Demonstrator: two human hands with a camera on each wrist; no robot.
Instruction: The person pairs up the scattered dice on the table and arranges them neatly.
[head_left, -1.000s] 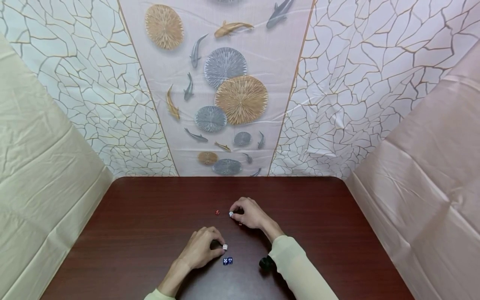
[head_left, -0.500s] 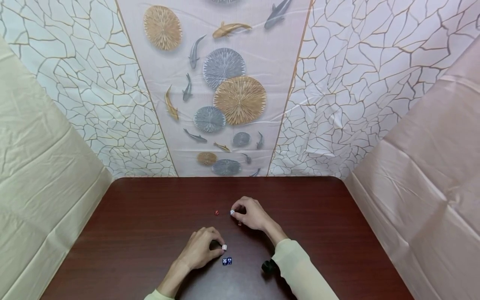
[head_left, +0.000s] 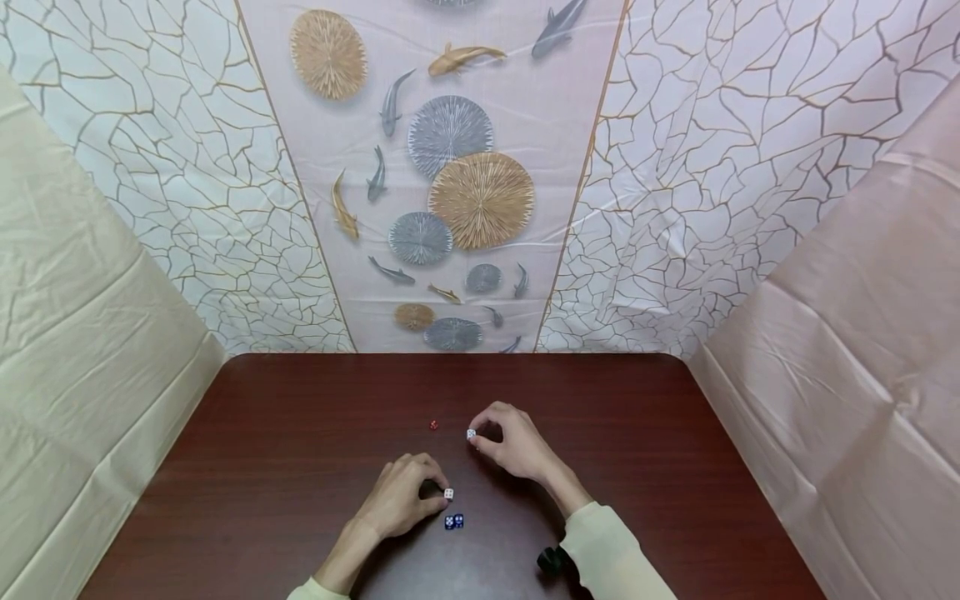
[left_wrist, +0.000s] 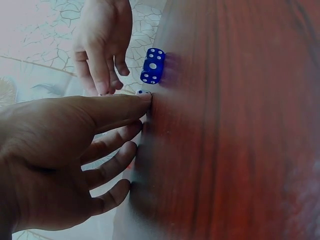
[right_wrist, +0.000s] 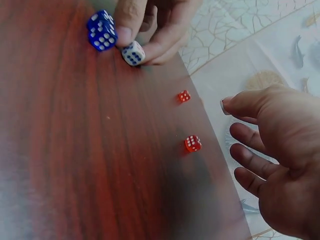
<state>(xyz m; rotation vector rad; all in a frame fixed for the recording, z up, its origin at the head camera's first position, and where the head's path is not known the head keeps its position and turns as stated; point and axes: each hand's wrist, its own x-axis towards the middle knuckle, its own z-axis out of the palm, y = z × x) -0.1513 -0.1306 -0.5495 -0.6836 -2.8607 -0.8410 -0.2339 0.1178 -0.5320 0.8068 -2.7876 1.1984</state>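
My left hand (head_left: 401, 497) rests low on the table and pinches a white die (head_left: 448, 494) between thumb and fingers. Just in front of it, nearer me, two blue dice (head_left: 454, 522) sit side by side. Farther out, my right hand (head_left: 517, 442) holds another white die (head_left: 471, 434) at its thumb and fingertips. In the right wrist view this hand is raised above the tabletop, with that die mostly hidden behind the thumb. Two red dice lie apart on the table: one (right_wrist: 184, 95) and a second (right_wrist: 193, 143). One is almost covered by the right hand in the head view.
The dark red-brown table (head_left: 300, 417) has rounded far corners. Behind it hangs a patterned cloth (head_left: 450, 208) with fish, and plain cloth walls (head_left: 840, 333) stand at both sides. A small black object (head_left: 550, 560) shows at the right sleeve cuff.
My right hand has shifted right and a little toward me, carrying its white die and covering most of one red die. The left hand and blue dice have stayed in place.
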